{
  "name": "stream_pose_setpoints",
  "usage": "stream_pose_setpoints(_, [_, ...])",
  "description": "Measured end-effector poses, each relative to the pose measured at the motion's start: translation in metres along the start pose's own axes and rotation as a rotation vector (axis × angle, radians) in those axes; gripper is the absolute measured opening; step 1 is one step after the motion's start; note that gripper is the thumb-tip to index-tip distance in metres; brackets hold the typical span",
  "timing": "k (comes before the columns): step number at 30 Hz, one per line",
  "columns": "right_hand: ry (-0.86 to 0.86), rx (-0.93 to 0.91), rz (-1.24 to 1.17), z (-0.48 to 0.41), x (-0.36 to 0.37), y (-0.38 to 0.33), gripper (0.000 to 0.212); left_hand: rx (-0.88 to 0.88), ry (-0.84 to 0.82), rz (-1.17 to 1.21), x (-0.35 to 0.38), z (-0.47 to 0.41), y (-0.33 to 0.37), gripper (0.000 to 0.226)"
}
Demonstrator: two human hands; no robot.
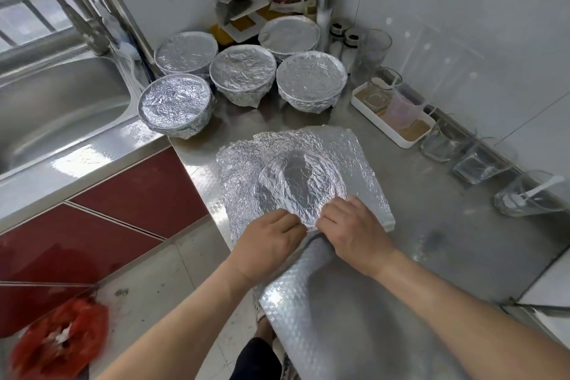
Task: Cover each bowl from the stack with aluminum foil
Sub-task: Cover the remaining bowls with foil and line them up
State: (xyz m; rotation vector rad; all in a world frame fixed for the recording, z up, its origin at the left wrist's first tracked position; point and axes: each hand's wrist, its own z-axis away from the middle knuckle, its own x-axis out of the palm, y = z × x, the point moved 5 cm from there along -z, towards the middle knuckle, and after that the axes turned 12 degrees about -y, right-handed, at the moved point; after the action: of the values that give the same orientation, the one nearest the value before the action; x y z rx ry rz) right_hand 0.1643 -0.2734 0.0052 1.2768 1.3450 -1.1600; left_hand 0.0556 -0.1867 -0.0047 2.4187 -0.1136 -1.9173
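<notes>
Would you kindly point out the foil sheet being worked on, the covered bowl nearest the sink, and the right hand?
foil sheet [296, 170]: head view, its dented middle.
covered bowl nearest the sink [174, 102]: head view, its foil top.
right hand [357, 231]: head view, back of the hand.

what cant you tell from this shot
All in the head view:
- Bowl under the foil: hidden by it; only a round dent shows.
- Insides of the five covered bowls: foil hides them.
- Red bag: blurred, contents unclear.
- Fingertips of left hand and right hand: tucked into foil folds.
</notes>
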Motion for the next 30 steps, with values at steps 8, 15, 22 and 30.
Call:
stream_pose_setpoints(8, [-0.052, 0.006, -0.080, 0.025, -0.006, 0.012, 0.011, -0.150, 0.007, 0.064, 0.007, -0.012, 0.031, 0.035])
stream_pose_setpoints(15, [0.020, -0.018, -0.179, 0.028, 0.003, 0.007, 0.008, -0.245, -0.017, 0.115, 0.004, -0.009, 0.034, 0.026])
stream_pose_setpoints(22, [0.043, -0.100, -0.087, 0.031, 0.002, 0.016, 0.023, -0.245, -0.031, 0.263, -0.011, 0.009, 0.011, 0.023])
stream_pose_setpoints(30, [0.045, -0.114, -0.101, 0.024, -0.003, 0.038, 0.030, -0.223, -0.084, 0.192, -0.013, 0.023, 0.003, 0.029])
